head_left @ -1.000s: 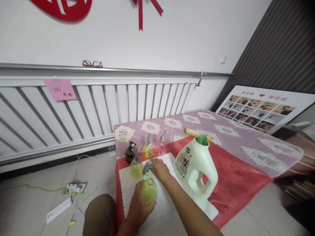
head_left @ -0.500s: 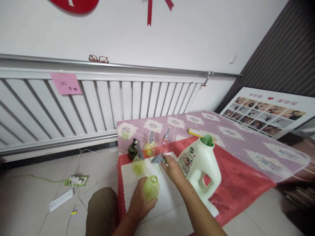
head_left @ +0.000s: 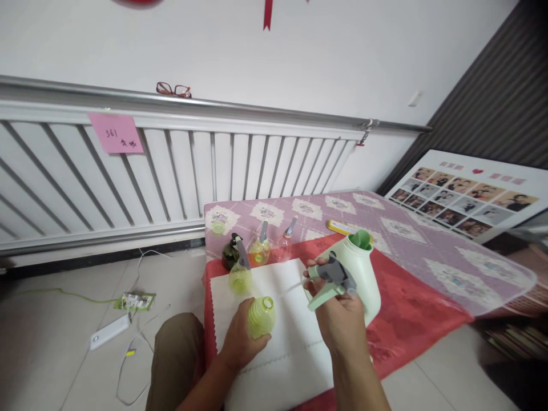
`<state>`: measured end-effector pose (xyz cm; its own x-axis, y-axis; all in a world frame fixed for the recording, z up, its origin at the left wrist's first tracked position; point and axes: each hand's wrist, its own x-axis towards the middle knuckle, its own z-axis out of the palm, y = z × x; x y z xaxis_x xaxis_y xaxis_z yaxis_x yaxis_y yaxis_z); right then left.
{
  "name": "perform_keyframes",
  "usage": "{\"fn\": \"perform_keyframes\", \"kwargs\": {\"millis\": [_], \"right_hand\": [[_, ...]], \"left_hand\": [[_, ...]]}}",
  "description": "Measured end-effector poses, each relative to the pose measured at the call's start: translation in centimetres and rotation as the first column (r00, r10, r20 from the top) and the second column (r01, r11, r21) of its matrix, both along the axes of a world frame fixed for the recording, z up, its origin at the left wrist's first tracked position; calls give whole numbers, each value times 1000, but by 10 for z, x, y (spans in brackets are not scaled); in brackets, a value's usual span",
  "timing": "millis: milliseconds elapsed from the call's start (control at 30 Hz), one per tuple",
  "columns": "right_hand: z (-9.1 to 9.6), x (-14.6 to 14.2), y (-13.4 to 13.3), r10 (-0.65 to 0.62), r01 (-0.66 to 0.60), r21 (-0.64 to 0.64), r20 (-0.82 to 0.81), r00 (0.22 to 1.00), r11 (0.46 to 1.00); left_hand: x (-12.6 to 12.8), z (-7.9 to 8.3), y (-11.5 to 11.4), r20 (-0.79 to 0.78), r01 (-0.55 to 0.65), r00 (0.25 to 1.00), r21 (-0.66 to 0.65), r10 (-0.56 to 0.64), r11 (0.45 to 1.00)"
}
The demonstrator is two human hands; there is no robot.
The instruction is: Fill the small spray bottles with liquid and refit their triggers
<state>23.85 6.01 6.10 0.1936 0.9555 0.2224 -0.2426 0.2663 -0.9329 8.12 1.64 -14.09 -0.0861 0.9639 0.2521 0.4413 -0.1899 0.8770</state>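
My left hand (head_left: 242, 342) is wrapped round a ribbed yellow-green spray bottle (head_left: 261, 315) with an open neck, standing on a white cloth (head_left: 295, 342). My right hand (head_left: 340, 319) is lifted above the cloth and grips a grey and green trigger sprayer head (head_left: 331, 278) with its thin tube hanging to the left. Just behind my right hand stands a large pale green detergent jug (head_left: 363, 268), its green spout open.
Several small spray bottles (head_left: 240, 274) stand at the far left of the low table, which has a red cloth (head_left: 411, 319) over a purple patterned one (head_left: 449, 251). A white radiator (head_left: 171, 171) runs behind. A power bank (head_left: 109, 332) and cables lie on the floor.
My right hand picked the sprayer head up from the cloth near the small bottles and brought it up and toward me, in front of the jug. My left hand kept holding the bottle.
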Motion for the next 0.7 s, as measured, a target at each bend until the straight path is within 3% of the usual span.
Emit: {"fn": "perform_keyframes", "kwargs": {"millis": [333, 567, 700], "right_hand": [[-41, -20, -1, 257, -241, -89, 275, 927, 966], [-77, -20, -10, 322, -279, -191, 255, 912, 941], [-84, -15, -14, 338, -289, -209, 263, 904, 934]], "left_hand": [[0, 0, 2, -26, 21, 999, 39, -20, 999], [0, -3, 2, -36, 4, 999, 72, -1, 997], [0, -4, 1, -50, 0, 999, 89, 5, 996]]}}
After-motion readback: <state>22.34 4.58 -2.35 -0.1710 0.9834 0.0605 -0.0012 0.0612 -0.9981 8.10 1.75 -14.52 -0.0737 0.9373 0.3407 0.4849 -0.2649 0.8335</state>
